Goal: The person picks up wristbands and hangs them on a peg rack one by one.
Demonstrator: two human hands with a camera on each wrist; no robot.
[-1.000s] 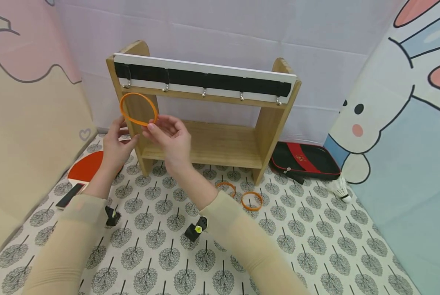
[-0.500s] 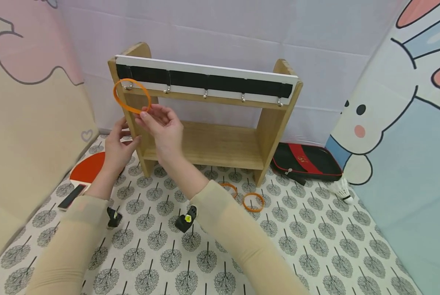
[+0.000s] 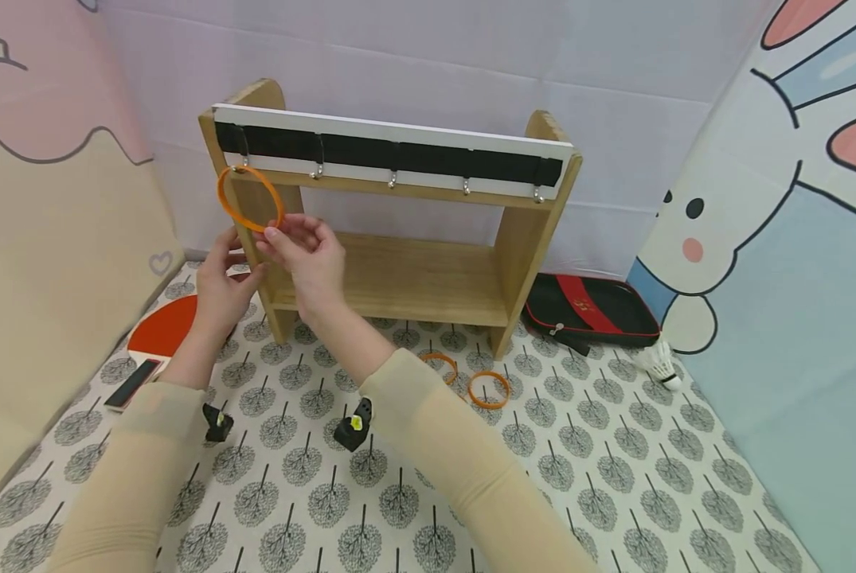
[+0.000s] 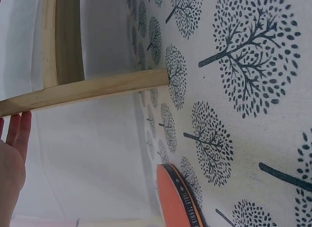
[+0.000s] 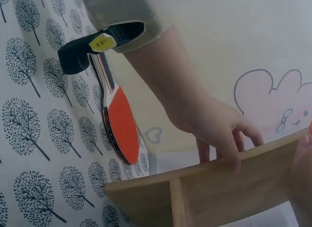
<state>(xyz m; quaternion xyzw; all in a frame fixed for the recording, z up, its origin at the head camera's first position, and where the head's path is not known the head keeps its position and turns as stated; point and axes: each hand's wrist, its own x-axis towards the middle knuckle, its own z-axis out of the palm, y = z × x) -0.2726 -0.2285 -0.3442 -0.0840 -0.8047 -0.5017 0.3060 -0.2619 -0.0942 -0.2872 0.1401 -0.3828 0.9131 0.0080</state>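
My right hand (image 3: 304, 267) pinches the lower right edge of an orange ring (image 3: 280, 208) between thumb and fingers. The ring's upper left part lies at the leftmost metal hook (image 3: 246, 157) of a wooden rack (image 3: 428, 274); whether it sits over the hook I cannot tell. My left hand (image 3: 223, 290) grips the rack's left side panel (image 5: 239, 188), with the thumb on one face and fingers on the other, as the right wrist view shows. In that view only a bit of the ring and right hand (image 5: 301, 175) appears at the right edge.
Several more hooks line the black strip (image 3: 428, 158) to the right. Two orange rings, one nearer (image 3: 489, 406) and one farther (image 3: 442, 356), lie on the tree-print cloth. A red table tennis bat (image 3: 162, 326) is at left; a black case (image 3: 592, 310) and shuttlecock (image 3: 660, 366) at right.
My right hand has carried the orange ring left and up to the leftmost hook, then slightly down over the last half second. The left hand keeps its grip on the side panel.
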